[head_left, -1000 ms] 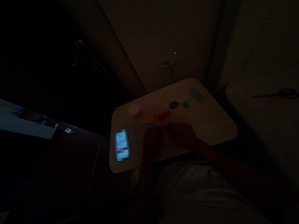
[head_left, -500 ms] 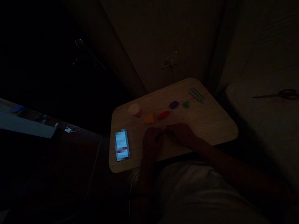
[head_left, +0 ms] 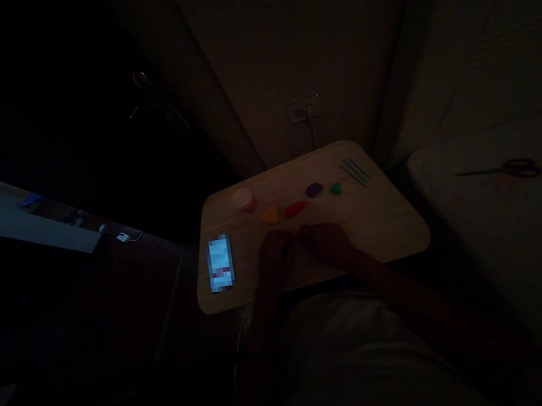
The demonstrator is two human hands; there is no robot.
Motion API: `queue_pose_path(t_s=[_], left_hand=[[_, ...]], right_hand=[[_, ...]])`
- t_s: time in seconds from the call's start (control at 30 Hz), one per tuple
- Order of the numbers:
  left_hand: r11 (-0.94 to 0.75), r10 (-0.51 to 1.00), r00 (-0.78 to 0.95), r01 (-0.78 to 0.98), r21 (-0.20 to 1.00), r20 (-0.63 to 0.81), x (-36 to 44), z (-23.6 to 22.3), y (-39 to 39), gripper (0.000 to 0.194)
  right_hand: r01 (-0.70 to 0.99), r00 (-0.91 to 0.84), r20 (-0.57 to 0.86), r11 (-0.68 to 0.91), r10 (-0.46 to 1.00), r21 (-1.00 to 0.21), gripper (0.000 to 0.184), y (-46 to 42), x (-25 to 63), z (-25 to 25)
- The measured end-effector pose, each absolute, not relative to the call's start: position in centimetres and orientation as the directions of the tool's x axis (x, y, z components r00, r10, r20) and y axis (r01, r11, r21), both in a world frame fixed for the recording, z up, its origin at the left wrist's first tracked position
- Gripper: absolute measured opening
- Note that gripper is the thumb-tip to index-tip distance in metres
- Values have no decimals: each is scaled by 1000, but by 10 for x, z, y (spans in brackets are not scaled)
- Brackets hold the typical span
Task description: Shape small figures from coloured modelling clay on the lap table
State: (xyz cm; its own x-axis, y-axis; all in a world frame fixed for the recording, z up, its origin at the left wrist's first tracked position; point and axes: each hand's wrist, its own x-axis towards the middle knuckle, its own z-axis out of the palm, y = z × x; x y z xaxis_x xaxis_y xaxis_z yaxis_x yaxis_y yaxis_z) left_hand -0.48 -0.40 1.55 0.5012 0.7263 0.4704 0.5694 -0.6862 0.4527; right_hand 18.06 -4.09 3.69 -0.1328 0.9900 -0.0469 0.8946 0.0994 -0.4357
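Note:
In dim light, my left hand point(head_left: 276, 253) and my right hand point(head_left: 327, 242) meet over the near middle of a small wooden table point(head_left: 380, 231). The fingers of both are curled and pinched close together; whatever lies between the fingertips is too dark to make out. Just beyond them are an orange clay-like lump point(head_left: 269, 214) and a red elongated lump point(head_left: 294, 208). Farther right lie a purple lump point(head_left: 314, 189) and a smaller green one point(head_left: 336, 188). A lidded tub point(head_left: 244, 200) stands behind the orange lump.
A lit phone point(head_left: 220, 264) lies at the table's left edge. Several thin sticks point(head_left: 355, 172) rest at the far right corner. Scissors point(head_left: 503, 170) lie on a pale surface to the right. A wall socket point(head_left: 304, 110) with a plugged cable is behind the table.
Both hands stay in nearly the same place, fingertips still together. The view shifts very slightly; the objects on the table have not moved.

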Motion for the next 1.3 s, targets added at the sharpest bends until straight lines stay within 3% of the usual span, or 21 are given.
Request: queue_pose_path(t_s=[0.2,0.4,0.6,0.83,0.93,1.07,1.2,1.3], left_hand=[[-706,707,512,548,448,488,-4,15,-3,11],[-693,719,502,562,452,481,-4,15,-3,10],[-675,737,500,584,452,455,-3,16,-4,9],[-635,768,458,633,442,448,-2,15,-2,21],[-627,778,471,614,480,416,-3,14,-1,16],[-610,792,456,585,535,405,-5,13,-1,25],[-633,774,456,571,523,439,-7,14,-1,36],[-647,760,447,594,479,472,-7,17,-4,28]], right_hand=[[916,-38,-25,25,999,-402,34,-42,178,39],[890,-154,-45,119,987,-441,33,-39,183,37],[901,-127,-43,97,991,-423,35,-40,181,36],[891,-5,-36,-12,999,-454,32,-40,181,33],[862,45,-38,-58,998,-503,31,-39,183,32],[850,40,-35,-53,999,-525,31,-38,185,33],[857,46,-45,-62,998,-512,31,-40,183,35],[878,52,-45,-67,998,-474,31,-42,182,36]])
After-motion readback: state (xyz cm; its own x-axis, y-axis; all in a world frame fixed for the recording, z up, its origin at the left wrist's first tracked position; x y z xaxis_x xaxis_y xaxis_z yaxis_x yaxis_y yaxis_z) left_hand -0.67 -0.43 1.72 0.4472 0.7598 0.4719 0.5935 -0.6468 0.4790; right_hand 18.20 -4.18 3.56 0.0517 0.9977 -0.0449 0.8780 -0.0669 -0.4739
